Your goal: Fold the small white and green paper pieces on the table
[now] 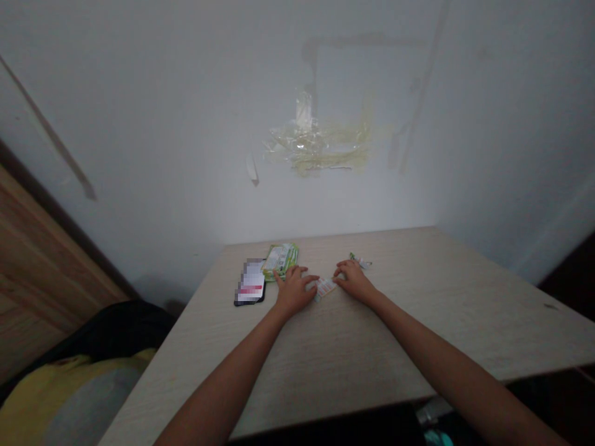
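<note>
A small printed slip or packet [326, 286], white with reddish and green print, lies low over the table between my two hands. My left hand [294, 292] has its thumb and index finger at the slip's left edge, while its other fingers spread toward a green-and-white soft pack [281, 256]. At the slip's right edge, the bent fingertips of my right hand [356, 283] pinch its upper corner. Just behind that hand lies a small crumpled green-and-white wrapper [365, 264], partly covered by the fingers. The slip's underside is hidden.
A phone [251, 282] with a lit, blurred screen lies left of the green pack. The pale wooden table [353, 359] meets a wall [186, 124] bearing clear tape remnants [320, 145]. Yellow and grey cloth [88, 396] sits beyond the table's left edge.
</note>
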`<state>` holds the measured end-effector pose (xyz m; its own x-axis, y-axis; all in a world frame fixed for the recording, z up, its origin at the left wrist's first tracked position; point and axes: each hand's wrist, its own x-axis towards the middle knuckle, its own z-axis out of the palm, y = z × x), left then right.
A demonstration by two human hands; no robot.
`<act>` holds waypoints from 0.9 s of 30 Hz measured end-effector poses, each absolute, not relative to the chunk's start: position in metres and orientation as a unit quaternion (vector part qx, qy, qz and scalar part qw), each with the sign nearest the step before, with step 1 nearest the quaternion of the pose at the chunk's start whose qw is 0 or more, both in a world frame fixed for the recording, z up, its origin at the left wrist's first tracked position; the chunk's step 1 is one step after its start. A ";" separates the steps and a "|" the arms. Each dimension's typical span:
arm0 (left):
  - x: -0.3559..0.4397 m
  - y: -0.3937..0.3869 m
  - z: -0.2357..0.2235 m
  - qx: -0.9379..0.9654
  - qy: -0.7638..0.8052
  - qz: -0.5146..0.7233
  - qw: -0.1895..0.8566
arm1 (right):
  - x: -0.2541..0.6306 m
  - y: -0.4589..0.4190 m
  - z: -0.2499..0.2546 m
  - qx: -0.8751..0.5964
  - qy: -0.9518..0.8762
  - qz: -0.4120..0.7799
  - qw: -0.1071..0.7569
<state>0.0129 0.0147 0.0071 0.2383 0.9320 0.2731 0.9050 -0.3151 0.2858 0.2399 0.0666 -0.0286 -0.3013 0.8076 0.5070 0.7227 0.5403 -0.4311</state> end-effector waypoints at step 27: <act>0.012 0.017 0.004 0.793 0.577 0.194 0.023 | 0.235 0.069 -0.032 -0.528 -0.772 0.113 0.336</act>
<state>0.0117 0.0167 0.0044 0.2587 0.9240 0.2816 0.9064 -0.3330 0.2599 0.2349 0.0688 -0.0317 -0.2172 0.8910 0.3987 0.7392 0.4169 -0.5290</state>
